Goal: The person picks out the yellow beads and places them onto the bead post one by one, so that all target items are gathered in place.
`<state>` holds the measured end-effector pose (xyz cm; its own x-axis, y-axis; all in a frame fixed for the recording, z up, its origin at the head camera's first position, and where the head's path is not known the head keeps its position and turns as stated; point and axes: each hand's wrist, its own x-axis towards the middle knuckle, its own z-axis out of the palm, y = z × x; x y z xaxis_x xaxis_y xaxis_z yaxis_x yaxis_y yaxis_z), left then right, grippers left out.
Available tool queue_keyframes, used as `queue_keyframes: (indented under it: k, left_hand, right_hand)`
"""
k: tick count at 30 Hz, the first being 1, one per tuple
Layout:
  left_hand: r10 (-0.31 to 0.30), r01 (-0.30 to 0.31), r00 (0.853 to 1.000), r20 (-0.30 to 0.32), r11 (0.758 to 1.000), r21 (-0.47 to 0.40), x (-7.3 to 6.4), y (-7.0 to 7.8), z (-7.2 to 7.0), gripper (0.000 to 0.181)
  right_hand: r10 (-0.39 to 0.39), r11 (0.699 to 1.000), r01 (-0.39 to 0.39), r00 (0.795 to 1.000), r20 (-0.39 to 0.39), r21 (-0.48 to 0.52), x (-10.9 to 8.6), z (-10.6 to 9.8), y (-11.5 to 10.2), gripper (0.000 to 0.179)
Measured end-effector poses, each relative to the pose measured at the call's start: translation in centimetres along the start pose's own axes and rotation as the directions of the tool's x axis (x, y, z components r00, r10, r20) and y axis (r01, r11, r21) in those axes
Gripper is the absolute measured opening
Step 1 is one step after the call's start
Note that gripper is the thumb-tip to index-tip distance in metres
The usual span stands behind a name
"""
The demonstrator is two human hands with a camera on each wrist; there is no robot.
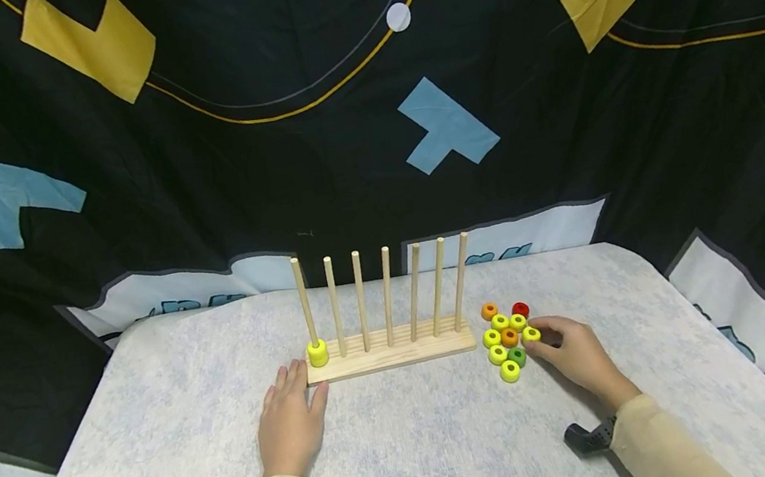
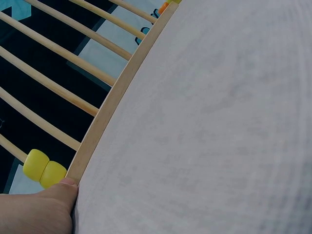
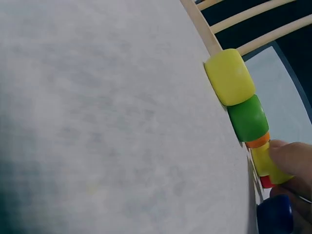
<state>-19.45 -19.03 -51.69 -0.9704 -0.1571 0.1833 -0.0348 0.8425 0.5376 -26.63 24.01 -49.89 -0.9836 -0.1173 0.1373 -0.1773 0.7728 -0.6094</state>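
A wooden peg rack [image 1: 391, 361] with several upright pegs stands on the table. Two yellow beads [image 2: 45, 168] are stacked on its leftmost peg. My left hand [image 1: 291, 427] rests at the rack's left end, its thumb touching the front edge and its fingers extended. To the right of the rack lies a cluster of yellow, orange, green and red beads. At that cluster's right side, my right hand [image 1: 579, 357] pinches a yellow bead [image 1: 531, 334] between thumb and fingers. A blue bead [image 3: 275, 215] shows close below those fingers in the right wrist view; the hand hides it from the head view.
Within the cluster are a red bead [image 1: 520, 309], a green bead [image 1: 517, 356] and an orange bead [image 1: 489, 311]. The pale table [image 1: 418, 452] ends at a black cloth [image 1: 314, 191] with blue and gold shapes behind it.
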Motion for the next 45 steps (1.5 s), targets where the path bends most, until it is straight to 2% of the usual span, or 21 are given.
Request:
queue_keyframes:
  k: [8,16,20,25,32,34,37,41,45]
  left_hand:
    - [0.004,-0.004,1.0,-0.01,1.0,0.007,0.0,0.0,0.1,0.063]
    - [0.003,-0.003,1.0,0.01,1.0,0.007,0.1,0.0,0.0,0.063]
    - [0.003,-0.003,1.0,0.015,1.0,0.005,0.0,0.0,0.0,0.064]
    - [0.002,-0.002,1.0,0.02,1.0,0.007,0.0,0.0,-0.1,0.064]
    - [0.011,-0.012,1.0,0.013,1.0,0.013,0.1,0.0,-0.1,0.063]
    - [0.011,-0.011,1.0,0.012,1.0,0.012,0.1,0.1,-0.1,0.063]
    - [0.011,-0.011,1.0,0.013,1.0,0.012,0.2,0.1,-0.1,0.063]
    - [0.014,-0.014,1.0,0.01,1.0,0.014,0.2,0.2,-0.1,0.063]
    - [0.014,-0.014,1.0,0.002,1.0,0.019,0.1,0.0,-0.1,0.063]
  right_hand:
    - [-0.039,0.997,0.041,0.999,-0.022,0.073,-0.9,-0.5,-1.8,0.043]
    - [-0.176,0.979,0.18,0.983,-0.043,0.1,-1.7,-0.2,-4.5,0.038]
    - [-0.237,0.963,0.238,0.971,-0.026,0.126,-2.0,0.3,-6.3,0.039]
    - [-0.312,0.938,0.31,0.95,-0.018,0.157,-2.5,1.0,-8.3,0.038]
    - [-0.438,0.876,0.43,0.899,-0.01,0.217,-3.0,2.0,-10.8,0.035]
    - [-0.456,0.862,0.443,0.89,-0.002,0.246,-3.1,2.2,-11.5,0.035]
    - [-0.456,0.854,0.43,0.89,0.023,0.292,-3.2,2.5,-12.5,0.034]
    - [-0.434,0.859,0.391,0.899,0.064,0.331,-3.2,2.7,-13.9,0.035]
    - [-0.429,0.855,0.373,0.899,0.087,0.361,-3.0,3.1,-15.4,0.036]
